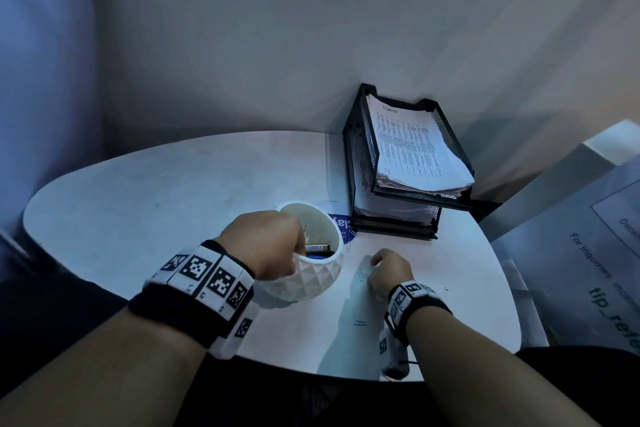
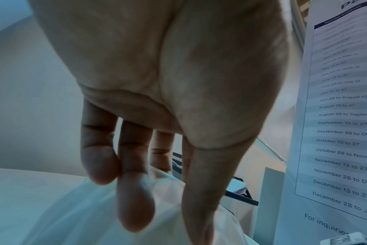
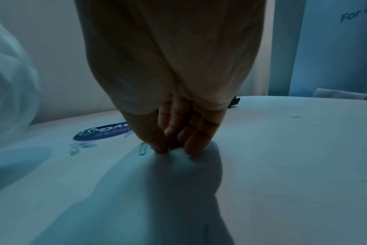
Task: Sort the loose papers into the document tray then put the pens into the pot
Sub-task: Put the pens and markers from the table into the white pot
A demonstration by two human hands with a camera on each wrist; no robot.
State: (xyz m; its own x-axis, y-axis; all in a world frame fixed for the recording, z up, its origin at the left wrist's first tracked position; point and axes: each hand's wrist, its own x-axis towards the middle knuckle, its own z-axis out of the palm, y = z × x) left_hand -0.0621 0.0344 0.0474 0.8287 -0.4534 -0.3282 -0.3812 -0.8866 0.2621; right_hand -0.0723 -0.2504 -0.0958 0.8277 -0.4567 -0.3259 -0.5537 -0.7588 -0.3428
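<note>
While the left hand (image 1: 266, 243) is gripping the white faceted pot's (image 1: 311, 282) rim at centre frame, the right hand (image 1: 389, 270) is pinching a small paperclip (image 3: 143, 148) off the white surface (image 1: 138, 204); dropping it in probably comes next.

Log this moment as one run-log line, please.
left hand: holds white pot rim | right hand: fingertips at paper clip on table | papers: in document tray

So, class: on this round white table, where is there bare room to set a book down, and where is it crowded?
Bare: the wide left and far stretch of the round white table, bordered by the wall and the white faceted pot. Crowded: the right side, with the black mesh document tray, scattered paper clips and both hands, left hand and right hand.
</note>
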